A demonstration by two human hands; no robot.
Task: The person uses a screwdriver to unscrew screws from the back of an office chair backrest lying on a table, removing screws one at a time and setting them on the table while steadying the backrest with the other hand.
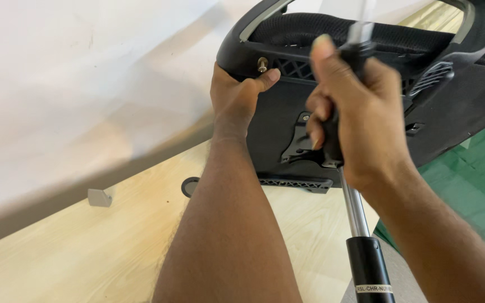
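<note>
A black office chair seat (377, 67) lies tilted on a light wooden desk (74, 252), its underside toward me. My left hand (236, 98) grips the seat's left edge, thumb beside a brass bolt (262, 63). My right hand (355, 112) is closed around the black handle of a tool (360, 42) whose blurred metal shaft points up. Below that hand a chrome gas-lift rod (355, 210) runs down into its black cylinder (370, 269). A black metal bracket (298, 140) sits on the seat's underside, partly hidden by my right hand.
A white wall (74, 73) rises behind the desk. A small grey clip (100, 197) and a round cable hole (190, 186) lie on the desk. Green floor (478, 179) shows at the right.
</note>
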